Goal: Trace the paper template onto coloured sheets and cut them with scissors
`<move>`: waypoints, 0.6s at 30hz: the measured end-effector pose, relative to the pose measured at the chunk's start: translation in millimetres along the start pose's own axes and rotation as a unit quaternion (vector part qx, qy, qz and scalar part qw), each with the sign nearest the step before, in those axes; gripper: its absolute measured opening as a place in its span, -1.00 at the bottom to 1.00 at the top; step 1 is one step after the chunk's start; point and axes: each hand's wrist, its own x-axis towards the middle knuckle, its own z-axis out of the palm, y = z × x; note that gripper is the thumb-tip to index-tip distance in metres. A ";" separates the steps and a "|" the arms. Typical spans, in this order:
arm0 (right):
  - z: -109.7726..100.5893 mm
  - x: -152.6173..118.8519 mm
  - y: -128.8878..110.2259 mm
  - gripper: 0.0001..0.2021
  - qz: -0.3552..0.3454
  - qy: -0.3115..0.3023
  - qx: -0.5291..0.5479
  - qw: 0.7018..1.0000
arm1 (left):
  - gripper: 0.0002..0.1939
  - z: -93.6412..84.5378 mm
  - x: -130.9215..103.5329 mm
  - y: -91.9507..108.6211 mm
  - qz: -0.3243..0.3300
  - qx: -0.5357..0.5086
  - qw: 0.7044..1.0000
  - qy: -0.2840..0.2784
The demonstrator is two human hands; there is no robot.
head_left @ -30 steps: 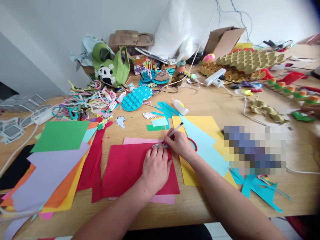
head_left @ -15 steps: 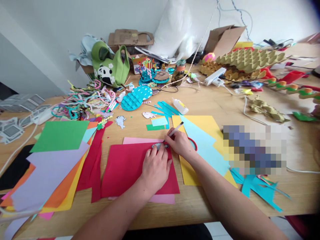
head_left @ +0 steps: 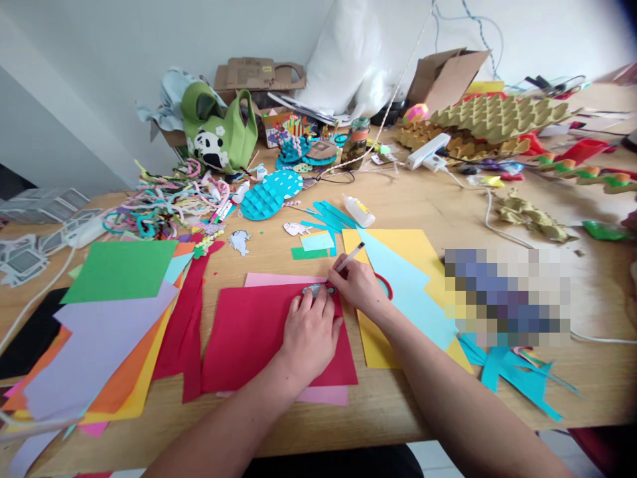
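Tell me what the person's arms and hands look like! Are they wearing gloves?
No gloves! The left hand and right hand are both bare, with no rings showing. The forearms are bare too: no sleeves, watch or bracelet in view.

I see one red sheet (head_left: 249, 338); at it, two hands (head_left: 309, 332) (head_left: 359, 287) and one pen (head_left: 351, 256); just beyond it, two fish cutouts (head_left: 239, 241) (head_left: 296, 229); farther, one white bottle (head_left: 359, 210).
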 end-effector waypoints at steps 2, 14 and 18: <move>0.0 -0.1 -0.1 -0.88 0.008 0.001 -0.004 1.000 | -0.61 -0.1 -0.1 0.0 0.001 0.003 1.000 0.000; -0.9 -0.2 0.1 -0.86 0.028 0.005 -0.027 0.999 | -0.62 0.4 -0.7 0.4 -0.002 0.006 1.000 0.001; -1.4 -0.4 0.2 -0.86 0.023 0.006 -0.025 0.999 | -0.61 0.5 -0.7 0.1 0.000 0.004 1.000 -0.001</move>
